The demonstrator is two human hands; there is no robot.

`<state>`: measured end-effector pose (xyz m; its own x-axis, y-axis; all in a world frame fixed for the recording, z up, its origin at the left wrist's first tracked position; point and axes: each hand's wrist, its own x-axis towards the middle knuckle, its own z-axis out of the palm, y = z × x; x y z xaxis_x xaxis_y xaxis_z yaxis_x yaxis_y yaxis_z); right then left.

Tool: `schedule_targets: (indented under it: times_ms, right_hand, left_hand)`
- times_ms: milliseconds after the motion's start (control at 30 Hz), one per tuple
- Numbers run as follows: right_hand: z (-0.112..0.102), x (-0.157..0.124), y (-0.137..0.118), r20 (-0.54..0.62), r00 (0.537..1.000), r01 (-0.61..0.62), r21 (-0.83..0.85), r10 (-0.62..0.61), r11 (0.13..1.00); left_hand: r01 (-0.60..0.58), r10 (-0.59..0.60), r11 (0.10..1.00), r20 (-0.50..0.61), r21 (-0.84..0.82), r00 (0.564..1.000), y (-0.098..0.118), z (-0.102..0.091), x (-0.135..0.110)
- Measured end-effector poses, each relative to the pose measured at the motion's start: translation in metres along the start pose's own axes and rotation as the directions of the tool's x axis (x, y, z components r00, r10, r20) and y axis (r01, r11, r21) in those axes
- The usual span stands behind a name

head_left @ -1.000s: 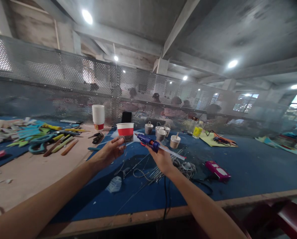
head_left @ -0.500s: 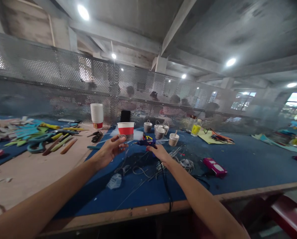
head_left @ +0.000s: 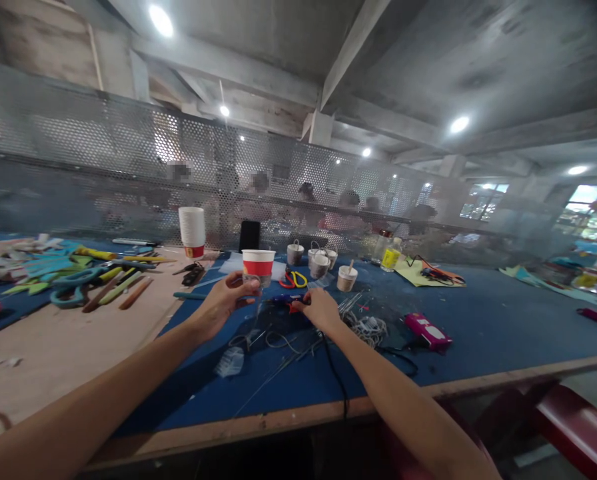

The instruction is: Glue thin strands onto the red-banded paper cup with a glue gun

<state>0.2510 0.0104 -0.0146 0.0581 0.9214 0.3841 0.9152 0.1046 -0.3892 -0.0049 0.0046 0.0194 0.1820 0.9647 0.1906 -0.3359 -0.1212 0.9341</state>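
Note:
My left hand (head_left: pixel 228 299) is closed around the lower part of a paper cup (head_left: pixel 258 265), which it holds upright above the table. The cup has a white rim, a red band and grey cord around its base. My right hand (head_left: pixel 321 309) has its fingers on a blue hot glue gun (head_left: pixel 284 299), low over the table with its nozzle to the left. Behind the glue gun lie scissors (head_left: pixel 293 279) with red and yellow handles. Loose grey cord (head_left: pixel 371 329) and thin clear sticks lie beside my right wrist.
Several small cord-wrapped cups (head_left: pixel 320 265) stand further back. A stack of paper cups (head_left: pixel 192 231) and a dark phone (head_left: pixel 250 235) are near the mesh partition. Knives and blue-handled scissors (head_left: pixel 71 287) lie left. A magenta box (head_left: pixel 427 331) and yellow-labelled bottle (head_left: pixel 391 257) stand right.
My right hand has lowered the glue gun toward the table and turned over it. The cup in my left hand has shifted slightly right and down, and the red-and-yellow scissors show more fully.

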Motion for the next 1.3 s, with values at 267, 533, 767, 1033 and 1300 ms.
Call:
schedule_targets:
  times_ms: [267, 533, 767, 1033, 1300]
  right_hand:
    - [-0.01, -0.02, -0.065, 0.267, 0.937, -0.118, 0.85, -0.226, 0.514]
    - [-0.011, -0.027, -0.08, 0.252, 0.949, -0.192, 0.938, -0.188, 0.289]
    - [-0.011, -0.019, -0.069, 0.12, 0.989, -0.082, 0.933, -0.088, 0.351]
    - [-0.009, -0.013, -0.063, 0.03, 0.998, -0.006, 0.935, -0.061, 0.354]
    - [-0.013, -0.014, -0.065, -0.038, 0.997, 0.06, 0.926, -0.067, 0.374]
  left_hand:
    - [-0.094, 0.098, 0.993, -0.055, 0.076, 0.994, 0.0, 0.007, -0.002]
    - [-0.119, 0.134, 0.978, -0.078, 0.173, 0.988, -0.008, -0.001, 0.006]
    - [-0.056, 0.066, 0.986, -0.058, 0.158, 0.996, -0.007, 0.002, 0.004]
    - [-0.024, 0.024, 0.992, 0.003, 0.124, 1.0, -0.008, 0.004, 0.001]
    - [0.014, -0.016, 0.998, 0.031, 0.055, 0.999, -0.008, 0.004, 0.0]
